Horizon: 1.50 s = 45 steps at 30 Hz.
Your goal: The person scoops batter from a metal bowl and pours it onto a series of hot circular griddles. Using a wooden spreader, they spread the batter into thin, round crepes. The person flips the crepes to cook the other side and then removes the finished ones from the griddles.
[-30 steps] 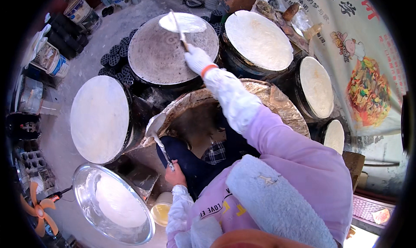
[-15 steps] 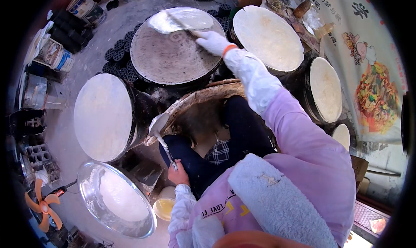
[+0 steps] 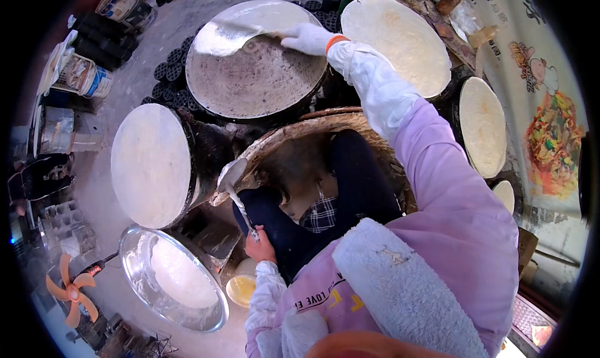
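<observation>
My right hand [image 3: 300, 39], in a white glove, grips a flat spreading stick [image 3: 255, 29] over the large round griddle [image 3: 256, 83] at the top, where wet white batter [image 3: 219, 36] covers a wide arc of the far part. My left hand [image 3: 259, 245], bare, is wrapped round the handle of a metal ladle [image 3: 232, 173], whose head rests by the rim of the rough curved ledge [image 3: 275, 139] around my legs. Below it sit a steel bowl of white batter [image 3: 181, 277] and a small container of yellow liquid [image 3: 241, 290].
More griddles bearing pale rounds stand left [image 3: 150, 164], upper right [image 3: 394, 42] and right [image 3: 481, 126]. Black perforated briquettes [image 3: 167, 76] lie behind them. An orange fan [image 3: 71, 290] stands lower left, buckets [image 3: 87, 76] along the left, a printed banner [image 3: 550, 145] hangs right.
My gloved right hand has moved rightward and upward with the stick, now held nearly flat. The batter has spread from an oval into a wider arc. My left hand still holds the ladle.
</observation>
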{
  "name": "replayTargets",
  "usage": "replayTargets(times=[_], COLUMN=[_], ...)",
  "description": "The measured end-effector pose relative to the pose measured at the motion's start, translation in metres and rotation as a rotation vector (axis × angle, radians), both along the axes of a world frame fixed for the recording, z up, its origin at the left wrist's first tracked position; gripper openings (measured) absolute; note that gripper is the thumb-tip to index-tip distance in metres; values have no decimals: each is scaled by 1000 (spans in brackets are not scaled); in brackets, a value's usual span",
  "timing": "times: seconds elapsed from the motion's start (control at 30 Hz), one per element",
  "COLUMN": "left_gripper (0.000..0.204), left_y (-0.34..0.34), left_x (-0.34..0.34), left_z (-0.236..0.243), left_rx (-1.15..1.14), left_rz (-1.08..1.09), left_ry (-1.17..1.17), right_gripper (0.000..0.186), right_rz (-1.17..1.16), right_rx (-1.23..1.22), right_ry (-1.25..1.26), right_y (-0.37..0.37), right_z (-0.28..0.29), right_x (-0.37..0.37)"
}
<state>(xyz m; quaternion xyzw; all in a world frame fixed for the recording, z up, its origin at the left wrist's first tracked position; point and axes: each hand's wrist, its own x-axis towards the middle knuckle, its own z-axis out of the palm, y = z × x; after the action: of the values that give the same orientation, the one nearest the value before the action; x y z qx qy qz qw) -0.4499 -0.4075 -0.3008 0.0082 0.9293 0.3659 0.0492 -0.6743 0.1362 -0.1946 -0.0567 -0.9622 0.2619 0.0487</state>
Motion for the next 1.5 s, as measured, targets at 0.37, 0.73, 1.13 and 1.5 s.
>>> replayTargets(times=[0.37,0.73,1.13,1.5], left_gripper=[18,24,23,19], left_y=[-1,-4,-7,6], left_x=[7,22,24,21], left_z=[-1,17,3,19], left_rx=[-3,-67,-51,-15], left_rz=[38,110,78,3], left_ry=[9,-70,-17,9], right_gripper=[42,45,44,45], right_rz=[-22,283,347,163], right_rx=[51,-8,92,-422], right_ry=[61,-207,-200,-66], right_y=[-39,-41,-66,-62], right_z=[28,30,25,-15], right_x=[38,101,73,150])
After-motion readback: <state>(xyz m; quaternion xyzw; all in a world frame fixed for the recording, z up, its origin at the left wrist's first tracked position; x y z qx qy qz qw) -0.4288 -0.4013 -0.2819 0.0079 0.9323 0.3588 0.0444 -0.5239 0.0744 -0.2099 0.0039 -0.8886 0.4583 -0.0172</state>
